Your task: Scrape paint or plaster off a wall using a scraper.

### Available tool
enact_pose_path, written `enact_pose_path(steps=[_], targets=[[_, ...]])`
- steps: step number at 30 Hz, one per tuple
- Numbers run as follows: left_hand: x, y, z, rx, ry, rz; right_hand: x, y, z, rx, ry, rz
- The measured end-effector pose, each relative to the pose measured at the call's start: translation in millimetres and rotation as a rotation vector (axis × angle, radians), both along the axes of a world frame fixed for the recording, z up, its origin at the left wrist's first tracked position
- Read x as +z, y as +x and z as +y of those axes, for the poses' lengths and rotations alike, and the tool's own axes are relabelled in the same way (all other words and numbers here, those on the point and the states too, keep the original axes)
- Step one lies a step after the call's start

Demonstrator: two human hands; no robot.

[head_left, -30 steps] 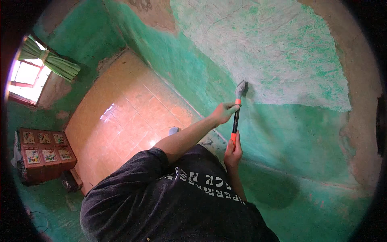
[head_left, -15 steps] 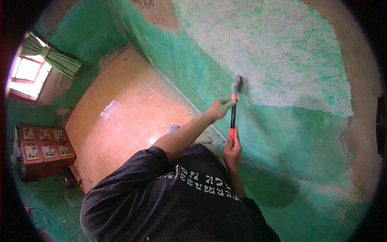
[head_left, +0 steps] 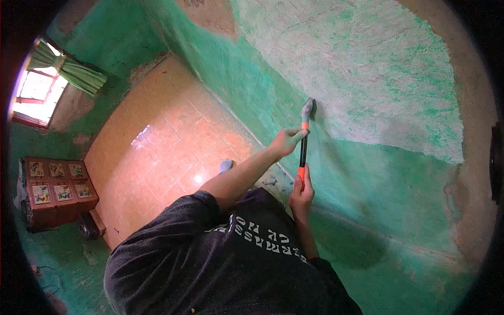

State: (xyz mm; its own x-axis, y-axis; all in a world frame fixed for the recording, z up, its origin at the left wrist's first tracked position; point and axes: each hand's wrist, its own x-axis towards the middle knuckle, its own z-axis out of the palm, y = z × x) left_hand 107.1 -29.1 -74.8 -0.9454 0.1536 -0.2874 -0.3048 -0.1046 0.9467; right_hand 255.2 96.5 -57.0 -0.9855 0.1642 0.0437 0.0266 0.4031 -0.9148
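Both my hands hold a hammer with a grey head and a black handle banded in orange. My left hand pinches the handle just below the head, thumb and fingers closed on it. Lower down, my right hand wraps round the orange end of the grip. The grey hammer head is at the lower border of a rough, whitish patch on the green wall. Whether the head touches the surface I cannot tell.
Orange tiles cover the floor to the left, with grey debris along the wall's foot. A brown cabinet with picture panels stands at the far left, below a window with a green curtain.
The view has shifted slightly, so the wall patch sits a little lower and farther right. The hammer head has turned slightly. Both hands keep their hold on the handle.
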Motion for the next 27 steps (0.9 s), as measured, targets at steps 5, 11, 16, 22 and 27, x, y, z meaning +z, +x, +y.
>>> enact_pose_path(steps=[5,11,16,22,27], targets=[[-3.2,0.8,2.0,-0.123,-0.080,0.072,-5.8,18.9,12.6,-0.014,-0.027,-0.060],[15.8,-4.0,-8.6,-0.078,0.009,0.037,-0.3,-1.2,-2.5,0.006,-0.009,-0.021],[15.5,-0.1,-4.5,-0.061,-0.024,0.093,-8.5,2.1,5.6,-0.010,0.044,0.024],[17.5,-10.4,-21.4,0.008,0.091,0.037,19.5,-12.0,-21.0,0.029,0.059,-0.049],[19.1,-11.5,-22.2,-0.093,0.027,0.041,7.7,-5.0,0.0,0.038,0.047,-0.087]])
